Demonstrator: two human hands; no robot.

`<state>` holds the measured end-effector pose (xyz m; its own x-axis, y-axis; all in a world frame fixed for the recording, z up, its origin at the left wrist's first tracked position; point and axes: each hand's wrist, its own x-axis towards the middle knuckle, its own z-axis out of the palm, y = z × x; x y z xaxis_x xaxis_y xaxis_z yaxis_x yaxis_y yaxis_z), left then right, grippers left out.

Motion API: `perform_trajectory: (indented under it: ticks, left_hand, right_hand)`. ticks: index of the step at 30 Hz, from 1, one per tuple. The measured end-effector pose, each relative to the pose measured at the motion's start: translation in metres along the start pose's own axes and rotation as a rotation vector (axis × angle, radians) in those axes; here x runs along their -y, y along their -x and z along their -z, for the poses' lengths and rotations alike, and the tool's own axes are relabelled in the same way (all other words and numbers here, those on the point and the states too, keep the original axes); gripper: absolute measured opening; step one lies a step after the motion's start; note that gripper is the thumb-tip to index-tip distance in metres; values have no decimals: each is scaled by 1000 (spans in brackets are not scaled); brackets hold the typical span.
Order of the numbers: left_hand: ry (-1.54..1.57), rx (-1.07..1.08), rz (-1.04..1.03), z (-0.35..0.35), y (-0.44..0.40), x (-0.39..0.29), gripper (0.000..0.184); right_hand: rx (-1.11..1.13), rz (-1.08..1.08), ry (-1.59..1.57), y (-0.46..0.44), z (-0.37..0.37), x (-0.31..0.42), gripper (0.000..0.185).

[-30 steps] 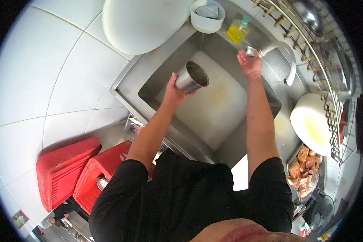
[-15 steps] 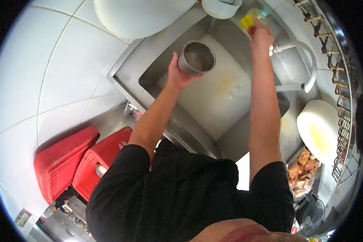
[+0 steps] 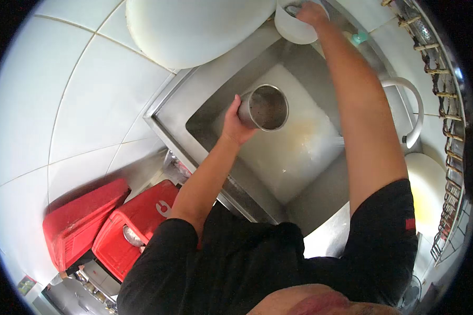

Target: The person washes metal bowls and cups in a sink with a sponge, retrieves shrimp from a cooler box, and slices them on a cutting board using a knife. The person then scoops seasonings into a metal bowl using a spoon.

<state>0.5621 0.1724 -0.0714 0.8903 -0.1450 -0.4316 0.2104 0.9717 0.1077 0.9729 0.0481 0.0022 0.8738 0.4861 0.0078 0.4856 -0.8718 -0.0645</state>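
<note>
Right hand (image 3: 311,13) has moved from beside the soap bottle (image 3: 359,38) into the white bowl (image 3: 295,32), far edge; work there now centres on its contents, I judge. Fingers partly hidden; can't tell if they grip. Left hand (image 3: 239,127) wraps the steel cup (image 3: 266,108) over the sink (image 3: 320,197). Open basin right of the cup; white faucet (image 3: 418,107) crowds my right forearm.

We are looking through a fisheye lens that is bending the lines of the tiles (image 3: 105,94) into curves and leaving the corners black. We are getting bright, soft light, with the patch below the sink (image 3: 320,205) washing out to white and the cup's (image 3: 269,109) inside lying in shade. We are seeing slight blur on the right forearm (image 3: 357,100).
</note>
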Motion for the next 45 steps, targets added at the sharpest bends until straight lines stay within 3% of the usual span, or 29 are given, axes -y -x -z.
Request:
perform_trajectory:
  ticks: [3, 6, 8, 10, 11, 12, 16, 17, 19, 21, 22, 23, 26, 27, 28, 31, 34, 37, 38, 40, 42, 44, 45]
  left_hand:
    - [-61, -28, -28, -7, 0, -1, 58]
    - [-91, -10, -29, -4, -14, -1, 54]
    - [-101, -36, -20, -4, -29, 6, 53]
    - [-171, -5, -11, -10, -47, 20, 52]
    - [-231, 42, -3, -15, -57, 31, 52]
    - [-291, 98, 13, -21, -68, 48, 51]
    - [-581, 239, 167, -48, -95, 133, 57]
    - [-617, 179, 230, -53, -98, 149, 55]
    - [-693, 63, 360, -53, -116, 184, 52]
    - [-723, 252, 345, -59, -130, 206, 42]
    - [-771, 360, 379, -75, -120, 206, 41]
    - [-823, 417, 438, -70, -133, 209, 44]
    - [-937, 293, 504, -106, -115, 231, 50]
    - [-986, 231, 479, -106, -120, 236, 53]
    - [-1033, 157, 428, -105, -121, 238, 55]
    - [-1063, 138, 338, -104, -141, 241, 57]
    - [-1029, 124, 359, -113, -145, 229, 59]
    - [-1004, 145, 402, -119, -133, 236, 61]
    - [-1047, 144, 386, -124, -133, 238, 62]
    - [-1136, 131, 352, -128, -132, 236, 63]
    - [-1092, 119, 454, -114, -134, 234, 63]
    - [-1068, 51, 503, -111, -125, 239, 62]
    - [-1065, -14, 505, -114, -102, 249, 62]
  right_hand:
    - [-210, -138, -213, 26, 14, -19, 41]
    - [-476, -420, -648, 127, 64, -10, 30]
    - [-388, -458, -944, 223, 95, 12, 9]
    - [-383, -559, -1402, 290, 53, -4, 8]
    - [-247, -556, -1357, 323, 35, -12, 9]
    - [-260, -702, -1294, 348, 23, -3, 11]
    - [-116, -774, -1461, 403, 1, -2, 22]
    - [-122, -844, -1737, 409, 0, -6, 27]
    - [-71, -654, -2204, 427, -19, -39, 33]
    - [-175, -657, -1958, 442, -31, -52, 36]
    - [-35, -508, -1347, 437, -33, -61, 42]
    - [-70, -389, -1046, 444, -14, -61, 42]
    - [-70, -500, -634, 439, -40, -83, 31]
    - [-137, -775, -762, 427, -60, -86, 27]
    - [-317, -820, -951, 437, -31, -78, 27]
    - [-460, -1125, -2041, 382, -125, -92, 32]
    - [-245, -894, -1656, 446, 15, -72, 31]
    - [-477, -829, -1348, 421, -41, -78, 29]
    - [-513, -867, -1428, 404, -72, -81, 29]
    - [-334, -666, -1477, 405, -115, -91, 29]
    - [-141, -503, -1273, 413, -104, -91, 26]
    - [53, -376, -819, 427, -70, -90, 22]
    - [50, -317, -740, 439, -57, -88, 22]
